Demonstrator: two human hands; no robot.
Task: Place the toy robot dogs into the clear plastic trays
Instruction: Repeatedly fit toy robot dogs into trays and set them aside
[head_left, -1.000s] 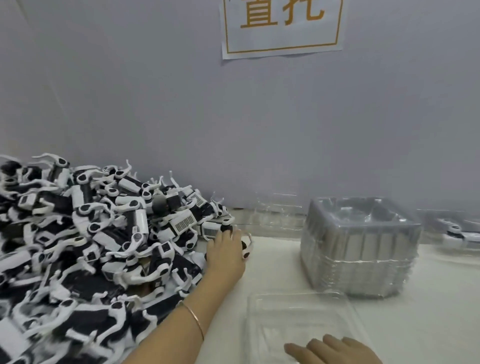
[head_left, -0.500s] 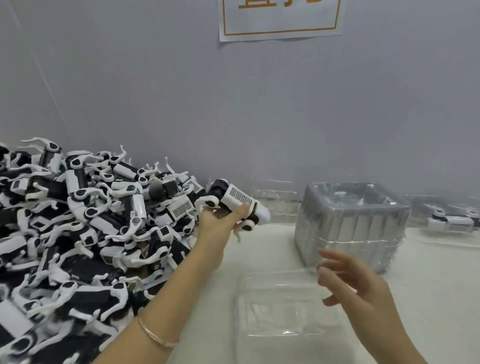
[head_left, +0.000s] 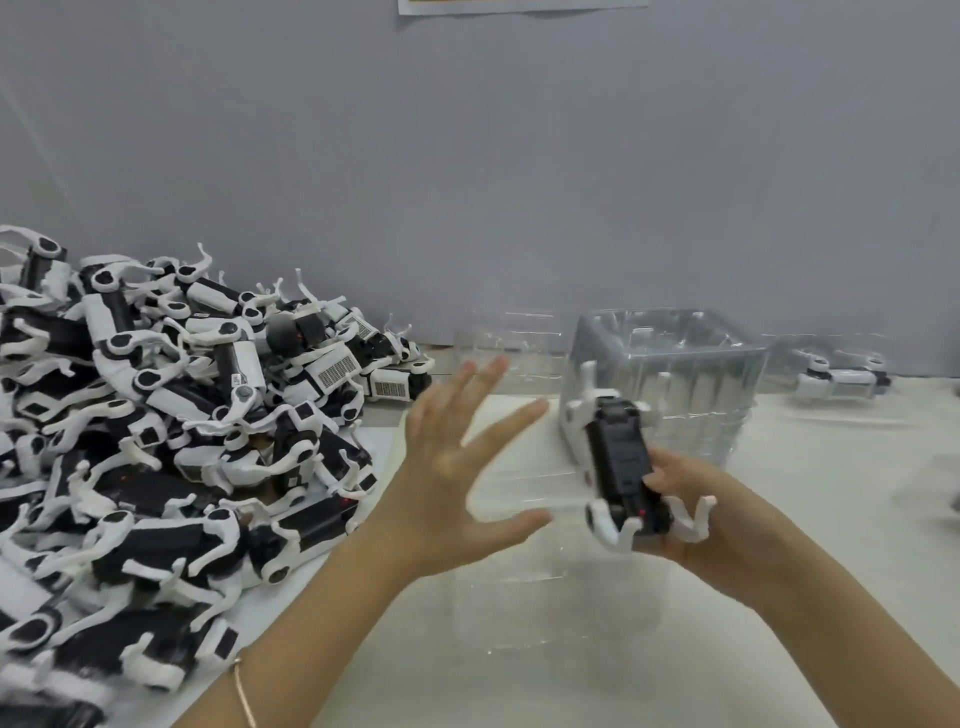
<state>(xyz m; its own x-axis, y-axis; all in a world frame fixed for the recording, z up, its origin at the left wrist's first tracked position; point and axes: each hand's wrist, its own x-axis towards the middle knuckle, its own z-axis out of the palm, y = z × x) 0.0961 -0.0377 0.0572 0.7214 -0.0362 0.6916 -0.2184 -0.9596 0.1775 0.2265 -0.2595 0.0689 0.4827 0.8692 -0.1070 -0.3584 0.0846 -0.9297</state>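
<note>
The right hand (head_left: 696, 519) holds one toy dog (head_left: 621, 467). Its fingers curl round the dog's black body, and the white legs stick out at both ends. The dog is up in the air, over a clear tray (head_left: 519, 613) that lies flat on the bench (head_left: 831, 493). The dog is not in the tray.

The left hand (head_left: 457, 467) is wide open with its fingers spread, and it holds nothing. It is in the air just beside the dog. A thin bracelet (head_left: 244, 691) sits on that wrist.

A big pile of toy dogs (head_left: 156, 441) covers the left side of the bench. A stack of clear trays (head_left: 685, 364) stands behind the held dog, near the grey wall (head_left: 467, 182). Another toy dog (head_left: 836, 379) lies far off on the right. It is blurry, so I cannot tell if it sits in a tray.
</note>
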